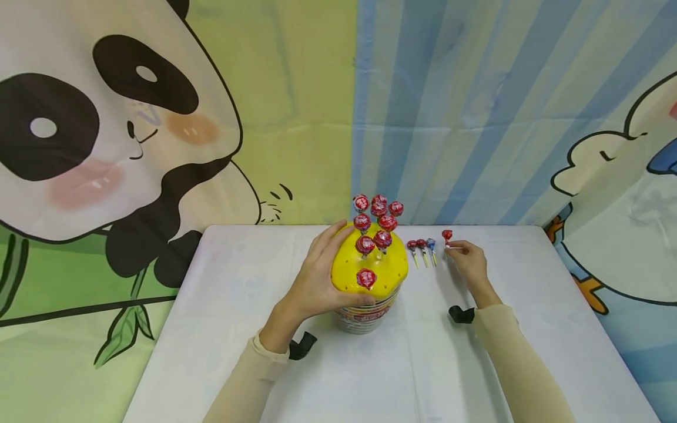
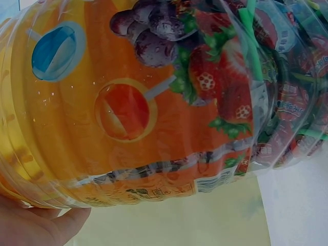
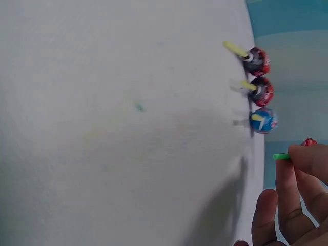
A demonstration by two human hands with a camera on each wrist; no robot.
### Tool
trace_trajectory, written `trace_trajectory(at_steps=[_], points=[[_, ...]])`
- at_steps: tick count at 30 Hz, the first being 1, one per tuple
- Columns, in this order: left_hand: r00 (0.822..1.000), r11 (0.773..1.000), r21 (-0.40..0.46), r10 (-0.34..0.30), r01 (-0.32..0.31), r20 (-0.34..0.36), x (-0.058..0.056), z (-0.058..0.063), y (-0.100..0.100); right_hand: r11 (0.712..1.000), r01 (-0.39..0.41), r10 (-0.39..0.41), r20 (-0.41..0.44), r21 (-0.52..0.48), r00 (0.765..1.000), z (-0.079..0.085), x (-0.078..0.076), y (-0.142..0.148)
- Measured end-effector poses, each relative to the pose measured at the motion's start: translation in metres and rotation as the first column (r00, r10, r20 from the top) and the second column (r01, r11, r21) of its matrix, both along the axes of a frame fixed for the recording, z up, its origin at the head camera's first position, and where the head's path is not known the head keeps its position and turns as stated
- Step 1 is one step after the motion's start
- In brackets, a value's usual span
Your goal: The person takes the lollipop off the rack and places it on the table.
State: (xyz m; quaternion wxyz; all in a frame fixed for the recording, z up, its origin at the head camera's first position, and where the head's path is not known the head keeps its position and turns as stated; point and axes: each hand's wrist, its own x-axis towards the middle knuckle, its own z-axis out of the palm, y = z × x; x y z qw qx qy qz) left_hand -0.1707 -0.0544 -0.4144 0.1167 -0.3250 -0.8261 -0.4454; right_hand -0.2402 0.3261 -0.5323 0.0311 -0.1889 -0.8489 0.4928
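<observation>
In the head view my left hand (image 1: 312, 279) grips the top of a clear ribbed candy jar (image 1: 358, 322) around its yellow lid (image 1: 346, 267). Several red-wrapped lollipops (image 1: 383, 239) stand upright in holes in that lid. The left wrist view shows the jar's orange fruit label (image 2: 169, 128) close up, with wrapped candies inside. Over to the right, my right hand (image 1: 469, 264) pinches the stick of a red lollipop (image 1: 447, 235), held head up; its green stick end (image 3: 281, 156) pokes out from the fingertips in the right wrist view.
Between the jar and my right hand, two dark red lollipops (image 1: 421, 244) and a blue lollipop (image 1: 431, 244) lie in a row on the white table (image 1: 238, 264). A printed cloth backdrop (image 1: 296, 117) rises behind the table's back edge. Black straps (image 1: 462, 315) hang at both wrists.
</observation>
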Motion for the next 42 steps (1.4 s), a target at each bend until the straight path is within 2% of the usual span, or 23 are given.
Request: trace_trajectory(at_steps=[7, 11, 17, 26, 34, 38, 42], points=[[1.000, 1.000, 0.003, -0.008, 0.008, -0.013, 0.000, 0.000, -0.001, 0.997, -0.006, 0.001, 0.066, 0.076, 0.998, -0.013, -0.006, 0.001], [1.000, 1.000, 0.003, -0.012, 0.012, -0.014, 0.000, 0.000, 0.000, 0.989, -0.007, -0.009, 0.106, 0.146, 0.994, -0.015, -0.008, 0.000], [1.000, 1.000, -0.002, -0.009, 0.009, -0.011, 0.000, 0.000, 0.000, 0.981, -0.031, 0.004, 0.137, 0.190, 0.991, -0.016, -0.011, -0.001], [1.000, 1.000, -0.002, -0.006, 0.006, -0.016, -0.002, 0.000, 0.000, 0.976, -0.046, 0.018, 0.129, 0.215, 0.992, -0.019, -0.012, 0.000], [1.000, 1.000, 0.000, 0.004, -0.004, 0.005, -0.001, 0.000, 0.000, 0.986, -0.054, 0.035, 0.120, 0.159, 0.992, -0.017, -0.008, 0.002], [1.000, 1.000, -0.005, 0.005, -0.005, 0.003, -0.001, 0.000, 0.000, 0.989, -0.036, 0.026, 0.069, 0.143, 0.997, -0.013, -0.005, -0.002], [1.000, 1.000, -0.003, 0.003, -0.003, 0.003, -0.001, 0.000, 0.000, 0.992, -0.025, 0.028, -0.025, 0.126, 0.999, -0.002, 0.001, -0.011]])
